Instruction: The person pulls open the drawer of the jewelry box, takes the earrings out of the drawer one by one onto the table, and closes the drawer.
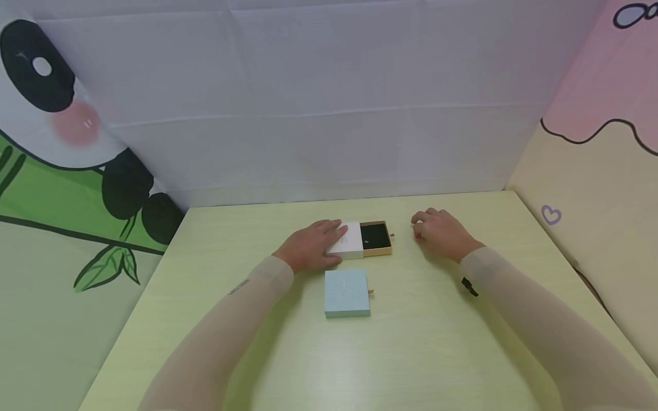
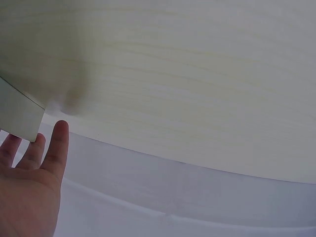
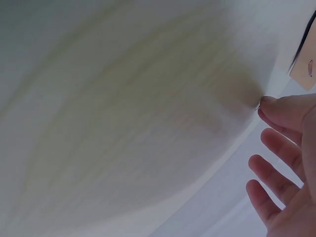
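Now the white box (image 1: 349, 244) is lying between the two hands, its length running left to right across the surface (image 1: 308, 359), its drawer (image 1: 385, 251) sticking out toward the right. The left hand (image 1: 311, 245) is nearer, actually touching: it's resting over the box's left end, fingers spread and fairly straight, thumb lying by the near edge. Whether it's squeezing, we're not able to tell.

Across the way, the right hand (image 1: 443, 235) is sitting just beyond the drawer's pull tab (image 1: 392, 235), not touching it. That gap is looking like the relation that counts, with the open drawer facing this hand from its left. And the blue box (image 1: 347, 292) is lying nearer the person, its own tab (image 1: 370, 291) pointing right as well.

Over to the right wrist view, and it's giving away what the head view is barely showing: thumb and forefinger are pinching a small shiny thing (image 3: 257, 104), too tiny to name, while the other three fingers are standing apart, loosely bent. Meanwhile the left wrist view is showing fingertips meeting the box's edge, one finger reaching past its corner.
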The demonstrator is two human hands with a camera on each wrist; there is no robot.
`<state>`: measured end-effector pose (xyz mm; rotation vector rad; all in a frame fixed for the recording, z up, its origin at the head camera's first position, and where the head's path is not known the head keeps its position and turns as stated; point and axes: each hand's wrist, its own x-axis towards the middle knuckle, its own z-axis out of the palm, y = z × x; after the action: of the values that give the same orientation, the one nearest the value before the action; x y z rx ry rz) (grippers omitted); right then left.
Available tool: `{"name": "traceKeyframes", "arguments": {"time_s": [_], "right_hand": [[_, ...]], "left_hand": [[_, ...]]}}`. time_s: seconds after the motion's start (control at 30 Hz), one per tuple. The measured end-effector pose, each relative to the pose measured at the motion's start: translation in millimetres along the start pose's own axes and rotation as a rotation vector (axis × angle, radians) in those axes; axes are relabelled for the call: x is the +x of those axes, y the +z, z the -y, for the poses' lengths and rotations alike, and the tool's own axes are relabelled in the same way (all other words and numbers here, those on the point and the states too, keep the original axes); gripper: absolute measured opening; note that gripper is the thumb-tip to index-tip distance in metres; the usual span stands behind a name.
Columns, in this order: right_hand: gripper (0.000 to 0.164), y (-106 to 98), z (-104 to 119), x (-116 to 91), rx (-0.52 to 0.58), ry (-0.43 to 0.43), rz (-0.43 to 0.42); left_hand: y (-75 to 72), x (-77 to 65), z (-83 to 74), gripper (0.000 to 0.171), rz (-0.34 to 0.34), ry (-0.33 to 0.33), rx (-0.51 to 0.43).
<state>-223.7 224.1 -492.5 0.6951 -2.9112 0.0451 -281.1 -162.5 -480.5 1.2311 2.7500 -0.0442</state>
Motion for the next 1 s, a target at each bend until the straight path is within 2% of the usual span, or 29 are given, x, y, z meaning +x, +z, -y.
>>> {"name": "traceKeyframes", "arguments": {"time_s": [0.7, 1.0], "right_hand": [[0.019, -4.2, 3.7, -0.1, 0.004, 0.036, 0.019], [0.012, -8.4, 2.4, 3.1, 0.007, 0.066, 0.038]], "left_hand": [[-0.3, 0.1, -0.6, 0.086, 0.003, -0.002, -0.008], [-1.4, -0.1, -1.5, 0.086, -0.001, 0.000, -0.007]]}}
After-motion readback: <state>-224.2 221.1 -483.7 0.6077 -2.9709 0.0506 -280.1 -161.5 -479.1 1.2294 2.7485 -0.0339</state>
